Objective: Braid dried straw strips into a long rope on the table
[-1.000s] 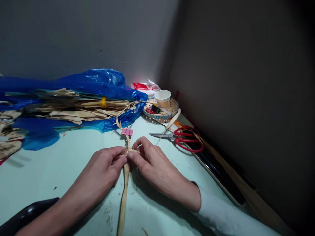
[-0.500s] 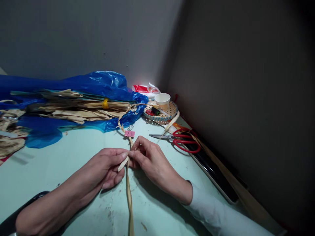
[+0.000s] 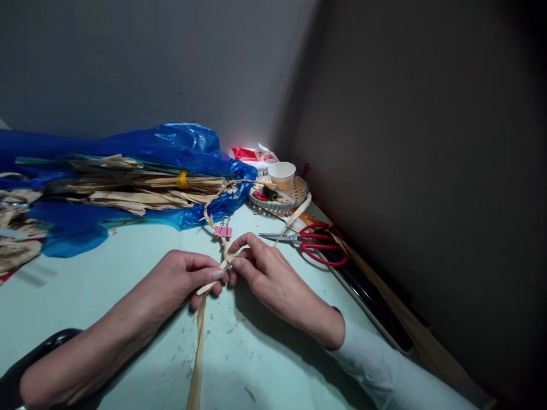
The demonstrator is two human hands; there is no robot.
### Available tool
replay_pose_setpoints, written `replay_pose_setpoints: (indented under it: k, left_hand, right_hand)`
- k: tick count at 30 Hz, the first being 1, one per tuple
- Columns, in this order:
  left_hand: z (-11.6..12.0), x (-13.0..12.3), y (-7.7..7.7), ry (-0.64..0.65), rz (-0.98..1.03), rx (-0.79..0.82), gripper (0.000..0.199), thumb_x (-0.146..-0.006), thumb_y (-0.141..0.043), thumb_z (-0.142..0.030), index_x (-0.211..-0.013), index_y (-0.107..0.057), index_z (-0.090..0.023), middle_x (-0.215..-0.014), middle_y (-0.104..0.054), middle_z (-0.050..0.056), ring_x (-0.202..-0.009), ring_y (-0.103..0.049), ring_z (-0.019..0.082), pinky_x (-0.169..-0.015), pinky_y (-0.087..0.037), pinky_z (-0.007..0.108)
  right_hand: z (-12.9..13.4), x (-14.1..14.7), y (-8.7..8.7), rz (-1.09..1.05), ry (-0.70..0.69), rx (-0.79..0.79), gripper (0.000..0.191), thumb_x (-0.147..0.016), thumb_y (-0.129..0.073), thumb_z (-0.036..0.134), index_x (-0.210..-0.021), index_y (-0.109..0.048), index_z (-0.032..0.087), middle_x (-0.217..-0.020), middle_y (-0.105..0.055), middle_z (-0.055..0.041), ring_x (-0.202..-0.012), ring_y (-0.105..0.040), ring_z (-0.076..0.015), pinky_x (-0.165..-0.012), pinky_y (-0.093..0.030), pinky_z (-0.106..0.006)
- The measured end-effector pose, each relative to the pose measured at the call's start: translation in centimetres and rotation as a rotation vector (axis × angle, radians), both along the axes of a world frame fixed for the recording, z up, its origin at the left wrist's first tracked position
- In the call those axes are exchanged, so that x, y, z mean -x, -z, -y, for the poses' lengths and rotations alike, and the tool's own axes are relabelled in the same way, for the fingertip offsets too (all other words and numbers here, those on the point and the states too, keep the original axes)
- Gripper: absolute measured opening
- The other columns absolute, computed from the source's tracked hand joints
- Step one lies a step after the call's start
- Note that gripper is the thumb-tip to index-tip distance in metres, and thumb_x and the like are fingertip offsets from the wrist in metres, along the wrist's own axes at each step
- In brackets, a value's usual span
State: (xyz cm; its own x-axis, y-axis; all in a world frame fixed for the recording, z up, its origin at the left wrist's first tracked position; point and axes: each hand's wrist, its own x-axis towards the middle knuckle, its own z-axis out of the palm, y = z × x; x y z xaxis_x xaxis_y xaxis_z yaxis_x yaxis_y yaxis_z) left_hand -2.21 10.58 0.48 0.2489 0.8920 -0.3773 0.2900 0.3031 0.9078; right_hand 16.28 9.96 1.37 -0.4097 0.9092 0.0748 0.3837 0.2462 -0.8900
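Observation:
My left hand (image 3: 194,277) pinches pale flat strips of dried plant fibre near the middle of the table. Close against it, my right hand (image 3: 260,273) grips the same braid (image 3: 225,245) with thumb and forefinger. A short strip end (image 3: 208,287) pokes out below my left thumb. One long strip (image 3: 197,347) hangs from my fingers towards the near edge. Just beyond my hands, a pink binder clip (image 3: 223,230) is clamped on the braid, which curves away towards the blue bag. My fingertips partly hide the crossing of the strips.
Red-handled scissors (image 3: 318,244) lie right of my hands, beside a long black object (image 3: 367,302). Behind stands a woven tray (image 3: 277,205) holding a paper cup (image 3: 282,173) and a dark spool (image 3: 270,193). A blue plastic bag (image 3: 171,139) with bundled fibre strips (image 3: 162,191) fills the back left.
The long hanging strip has swung left. My left hand has shifted slightly right and my right hand slightly too, so the strip crossing shows between them. The clip has moved a little left.

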Motion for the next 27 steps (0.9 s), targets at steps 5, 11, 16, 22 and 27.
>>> replay_pose_setpoints:
  k: [5, 11, 16, 22, 27]
  left_hand:
    - [0.1, 0.0, -0.4, 0.050, -0.095, -0.134, 0.029, -0.073, -0.065, -0.042, -0.060, -0.069, -0.017, -0.065, -0.067, 0.002, -0.062, -0.049, 0.012, -0.060, -0.034, 0.023]
    - [0.7, 0.2, 0.1, 0.012, 0.030, 0.030, 0.032, -0.075, -0.066, -0.048, -0.066, -0.061, -0.018, -0.060, -0.059, -0.002, -0.045, -0.025, 0.006, -0.043, -0.013, 0.022]
    - [1.1, 0.3, 0.3, -0.041, 0.069, 0.071, 0.029, -0.075, -0.069, -0.046, -0.075, -0.065, -0.017, -0.064, -0.060, -0.002, -0.042, -0.022, 0.004, -0.042, -0.011, 0.021]
    - [1.0, -0.2, 0.4, -0.105, 0.090, 0.068, 0.027, -0.068, -0.076, -0.040, -0.079, -0.070, -0.016, -0.061, -0.060, -0.002, -0.042, -0.028, 0.004, -0.042, -0.013, 0.020]
    - [1.1, -0.3, 0.0, -0.064, 0.022, -0.052, 0.021, -0.066, -0.073, -0.037, -0.061, -0.067, -0.017, -0.054, -0.055, -0.003, -0.048, -0.036, 0.009, -0.045, -0.022, 0.022]
  right_hand:
    - [-0.5, -0.7, 0.0, -0.107, -0.069, 0.221, 0.014, -0.097, -0.041, 0.022, -0.091, -0.053, 0.018, -0.076, -0.065, -0.0014, -0.062, -0.051, -0.0111, -0.059, -0.039, -0.023]
    - [-0.4, -0.4, 0.4, -0.500, -0.139, 0.696, 0.009, -0.092, -0.042, 0.014, -0.085, -0.049, 0.016, -0.073, -0.062, -0.0040, -0.061, -0.062, -0.0129, -0.064, -0.051, -0.028]
    - [-0.5, -0.2, 0.3, -0.376, -0.081, 0.546, 0.013, -0.093, -0.047, 0.020, -0.082, -0.052, 0.015, -0.072, -0.064, -0.0049, -0.064, -0.058, -0.0127, -0.063, -0.046, -0.025]
    - [-0.1, -0.3, 0.6, -0.165, -0.043, 0.213, 0.029, -0.084, -0.066, 0.032, -0.105, -0.051, 0.020, -0.074, -0.059, 0.0033, -0.065, -0.050, -0.0120, -0.057, -0.036, -0.022]
    - [0.3, -0.3, -0.2, -0.026, -0.017, -0.069, 0.009, -0.095, -0.050, 0.024, -0.090, -0.054, 0.020, -0.075, -0.059, 0.0031, -0.070, -0.051, -0.0120, -0.066, -0.036, -0.024]
